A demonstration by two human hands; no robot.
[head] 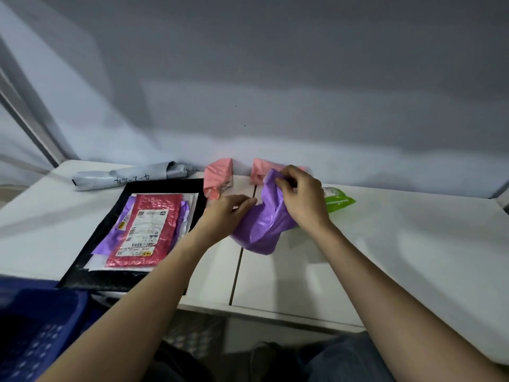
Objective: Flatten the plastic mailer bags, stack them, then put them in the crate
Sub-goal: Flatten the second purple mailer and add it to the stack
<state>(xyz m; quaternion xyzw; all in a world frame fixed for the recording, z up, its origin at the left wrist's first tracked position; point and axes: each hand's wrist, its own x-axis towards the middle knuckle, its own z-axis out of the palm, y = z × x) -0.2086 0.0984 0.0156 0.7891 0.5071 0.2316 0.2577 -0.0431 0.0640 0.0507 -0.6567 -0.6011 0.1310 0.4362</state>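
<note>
A crumpled purple mailer bag point(264, 224) is held just above the white table point(399, 244), between both hands. My right hand point(303, 197) pinches its upper edge with curled fingers. My left hand point(225, 213) grips its left side. To the left lies a flat stack of mailers on a large black bag point(110, 274), with a red labelled mailer point(146, 230) on top and purple ones under it. Two pink crumpled mailers point(219, 173) point(260, 168) stand against the wall. A green mailer point(337, 199) lies behind my right hand. A grey rolled mailer point(124, 176) lies at the back left.
A blue plastic crate point(35, 334) sits at the lower left, below the table's front edge. A grey wall rises right behind the table. A seam point(237, 271) runs through the tabletop's middle. My legs show under the table edge.
</note>
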